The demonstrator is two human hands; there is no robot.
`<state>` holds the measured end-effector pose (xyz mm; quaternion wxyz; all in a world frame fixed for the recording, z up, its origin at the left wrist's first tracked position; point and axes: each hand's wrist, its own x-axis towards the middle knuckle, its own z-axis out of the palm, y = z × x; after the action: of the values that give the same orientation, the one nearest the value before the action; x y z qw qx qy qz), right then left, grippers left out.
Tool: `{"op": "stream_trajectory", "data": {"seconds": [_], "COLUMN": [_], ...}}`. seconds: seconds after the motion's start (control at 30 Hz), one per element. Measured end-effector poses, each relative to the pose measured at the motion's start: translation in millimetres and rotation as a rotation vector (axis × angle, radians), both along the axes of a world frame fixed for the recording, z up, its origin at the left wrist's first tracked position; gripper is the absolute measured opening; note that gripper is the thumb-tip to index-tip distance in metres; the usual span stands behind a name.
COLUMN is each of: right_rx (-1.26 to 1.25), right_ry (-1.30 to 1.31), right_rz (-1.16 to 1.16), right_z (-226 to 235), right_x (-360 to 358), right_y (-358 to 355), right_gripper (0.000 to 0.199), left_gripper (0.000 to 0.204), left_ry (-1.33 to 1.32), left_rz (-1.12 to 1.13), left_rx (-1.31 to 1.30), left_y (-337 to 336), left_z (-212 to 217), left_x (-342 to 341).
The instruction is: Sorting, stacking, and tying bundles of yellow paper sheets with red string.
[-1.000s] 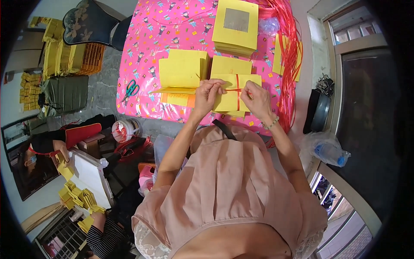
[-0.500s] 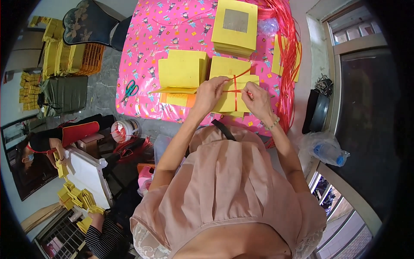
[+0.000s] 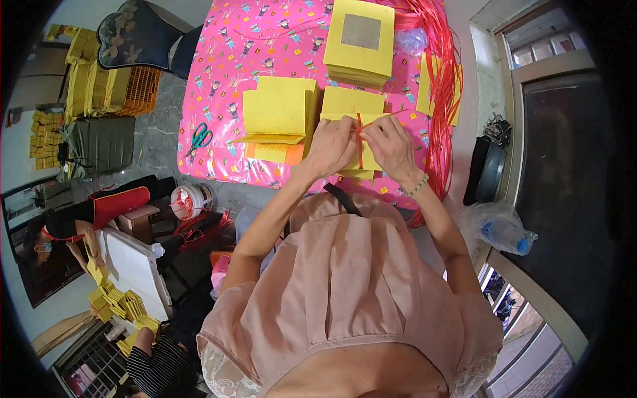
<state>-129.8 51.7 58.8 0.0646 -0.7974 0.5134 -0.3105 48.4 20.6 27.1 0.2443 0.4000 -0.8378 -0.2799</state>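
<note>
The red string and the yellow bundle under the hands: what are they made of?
The thin red string looks like glossy plastic ribbon, judging by its sheen, though I can't be sure. The flat yellow bundle seems matte paper: stacked thin sheets with crisp edges.

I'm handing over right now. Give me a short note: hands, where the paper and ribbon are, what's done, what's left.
Left hand and right hand: both pinch the red ribbon on the yellow paper bundle at the table's near edge.
Ribbon is wrapped around the bundle; whether the knot is finished, I cannot tell.
Loose yellow stack lies left of it, untied; spare red ribbons lie right; scissors far left.
</note>
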Motion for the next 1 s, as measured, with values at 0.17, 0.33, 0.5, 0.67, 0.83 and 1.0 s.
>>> {"op": "stream_trajectory", "data": {"seconds": [0.17,0.33,0.5,0.67,0.83,1.0], "right_rx": [-0.041,0.162,0.240,0.302,0.205,0.249], "right_ry": [-0.049,-0.116,-0.097,-0.175,-0.093,-0.127], "right_rz": [0.040,0.035,-0.002,-0.095,0.058,0.187], "right_z": [3,-4,-7,-2,-7,-9], "right_x": [9,-1,-12,-2,9,5], "right_y": [-11,-12,-3,19,40,27], "right_gripper": [0.012,0.012,0.010,0.010,0.011,0.011], "left_gripper": [0.015,0.011,0.013,0.014,0.015,0.015], "left_ry": [-0.043,0.011,-0.011,0.324,0.575,0.527], "left_rz": [-0.008,0.021,-0.007,0.000,0.024,0.042], "left_rx": [-0.046,0.037,0.061,0.528,0.883,0.927], "left_y": [-2,-5,-9,-15,-17,-20], "left_z": [-7,-1,2,1,-10,-6], "left_x": [0,2,12,27,28,27]}}
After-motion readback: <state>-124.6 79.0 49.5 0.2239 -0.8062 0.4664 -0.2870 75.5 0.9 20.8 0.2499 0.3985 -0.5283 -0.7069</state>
